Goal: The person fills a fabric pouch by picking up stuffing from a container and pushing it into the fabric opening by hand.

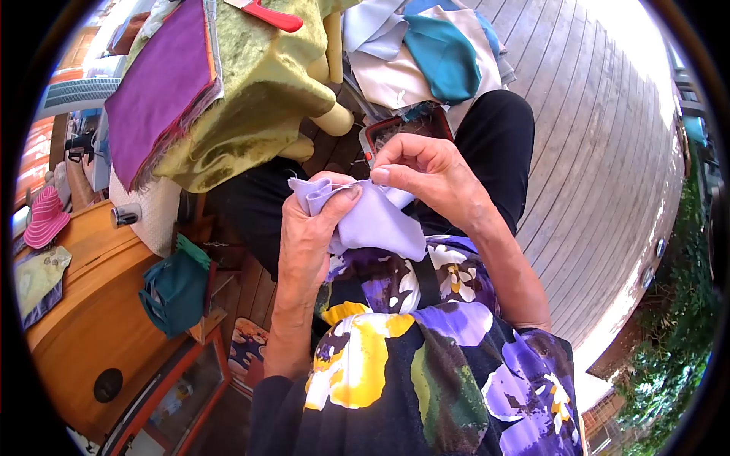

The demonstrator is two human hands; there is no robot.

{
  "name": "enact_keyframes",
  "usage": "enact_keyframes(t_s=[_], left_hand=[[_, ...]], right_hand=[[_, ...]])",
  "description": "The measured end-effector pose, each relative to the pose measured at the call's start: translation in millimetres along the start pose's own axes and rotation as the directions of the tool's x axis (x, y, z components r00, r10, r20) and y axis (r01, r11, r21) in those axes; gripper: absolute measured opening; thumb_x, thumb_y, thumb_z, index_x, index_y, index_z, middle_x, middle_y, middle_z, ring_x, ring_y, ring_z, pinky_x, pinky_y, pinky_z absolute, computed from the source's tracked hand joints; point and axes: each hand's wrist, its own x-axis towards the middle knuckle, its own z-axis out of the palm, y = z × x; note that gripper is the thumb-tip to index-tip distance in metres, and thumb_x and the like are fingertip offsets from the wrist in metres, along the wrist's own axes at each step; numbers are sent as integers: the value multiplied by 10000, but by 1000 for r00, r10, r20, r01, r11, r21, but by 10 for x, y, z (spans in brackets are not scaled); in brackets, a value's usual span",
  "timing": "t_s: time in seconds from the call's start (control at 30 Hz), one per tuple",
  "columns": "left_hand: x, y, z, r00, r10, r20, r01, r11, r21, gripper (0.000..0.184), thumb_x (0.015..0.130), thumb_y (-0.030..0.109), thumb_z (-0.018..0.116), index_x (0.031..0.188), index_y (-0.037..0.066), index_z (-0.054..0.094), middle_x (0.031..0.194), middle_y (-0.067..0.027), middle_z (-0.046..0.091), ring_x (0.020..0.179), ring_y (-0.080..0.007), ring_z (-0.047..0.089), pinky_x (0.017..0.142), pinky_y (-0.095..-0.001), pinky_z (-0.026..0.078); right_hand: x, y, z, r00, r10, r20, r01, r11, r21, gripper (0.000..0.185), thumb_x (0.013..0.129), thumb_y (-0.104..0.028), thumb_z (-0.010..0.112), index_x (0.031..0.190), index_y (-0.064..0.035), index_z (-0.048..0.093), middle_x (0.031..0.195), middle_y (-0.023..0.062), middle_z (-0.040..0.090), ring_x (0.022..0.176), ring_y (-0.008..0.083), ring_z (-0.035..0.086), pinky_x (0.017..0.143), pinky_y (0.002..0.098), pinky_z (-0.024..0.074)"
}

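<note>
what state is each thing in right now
lavender cloth, gathered, held
left hand, gripping lavender cloth
right hand, fingers bent, at lavender cloth's edge
green cloth, draped
purple cloth, frayed, lying over green cloth
teal cloth, lying on pale cloth
box, open
red-handled tool, on green cloth

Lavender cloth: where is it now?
In the head view, the lavender cloth is near centre, held in the left hand, the right hand beside it.

Apparently a home's outdoor deck: sunlit plank floor, leafy greenery, pink striped hat.
</note>
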Motion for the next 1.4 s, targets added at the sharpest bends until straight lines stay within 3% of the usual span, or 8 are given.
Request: enact_keyframes(t_s=[0.37, 0.43, 0.5, 0.57, 0.67, 0.93, 1.1, 1.4], left_hand=[[1, 21, -13, 999, -52, -8, 52, 999, -6, 75, 839, 68, 666, 887, 10, 661, 788, 13, 627, 703, -36, 551, 644, -189, 424], [4, 2, -7, 999, -39, -11, 39, 999, 11, 74, 838, 68, 667, 886, 12, 661, 787, 18, 624, 703, -33, 547, 642, -188, 423], [3, -8, 15, 1000, -27, -11, 27, 999, 28, 73, 838, 69, 668, 885, 14, 661, 786, 22, 622, 703, -30, 544, 640, -186, 422], [-9, 1, 33, 1000, 2, 7, -3, 999, 43, 71, 837, 72, 672, 881, 16, 660, 786, 26, 619, 700, -27, 538, 636, -181, 420], [-17, 27, 47, 999, -21, 30, 20, 999, 29, 80, 839, 81, 674, 884, 17, 658, 784, 24, 617, 698, -26, 536, 635, -180, 422], [9, 44, 64, 1000, -25, 5, 25, 999, -44, 118, 840, 107, 688, 907, 13, 661, 790, 6, 630, 704, -40, 559, 648, -188, 444], [-7, 26, -4, 996, -80, 37, 79, 997, 22, 141, 836, 118, 704, 913, 7, 664, 788, -12, 642, 694, -53, 579, 645, -193, 457], [-19, 81, 43, 994, -94, 60, 92, 995, 27, 154, 824, 117, 712, 895, -12, 663, 785, -26, 657, 681, -62, 595, 629, -199, 472]], right_hand=[[-8, 79, -112, 982, -76, -174, 109, 976, 188, 178, 924, -215, 609, 877, -44, 627, 790, -26, 609, 692, 26, 482, 631, 202, 404], [-23, 18, 14, 984, -130, -118, 136, 990, 44, 210, 904, -223, 627, 896, -13, 641, 802, 6, 630, 745, 95, 570, 685, 256, 471], [-78, -85, 56, 991, -134, 15, 134, 958, -255, 165, 883, -181, 656, 912, -20, 634, 862, 11, 635, 834, 90, 575, 759, 256, 473], [-59, -29, 53, 982, -187, 29, 186, 926, -329, 157, 854, -164, 687, 888, -22, 627, 852, -3, 627, 822, 74, 560, 722, 250, 468], [-59, 5, 38, 996, -87, -25, 76, 956, -283, 152, 862, -161, 682, 867, -25, 614, 840, -16, 612, 789, 55, 538, 689, 234, 447], [-79, -18, 20, 992, 94, 83, -110, 970, 216, 105, 872, -130, 662, 878, -42, 606, 818, -38, 577, 781, 28, 503, 699, 201, 410], [-18, 95, -71, 993, -7, -114, 41, 956, 290, 143, 902, -173, 626, 879, -33, 609, 822, -4, 596, 776, 62, 532, 746, 229, 436], [-87, 38, 71, 998, -60, -23, 60, 998, 10, 143, 898, -165, 646, 913, -23, 643, 863, -14, 630, 823, 51, 549, 758, 216, 446]])
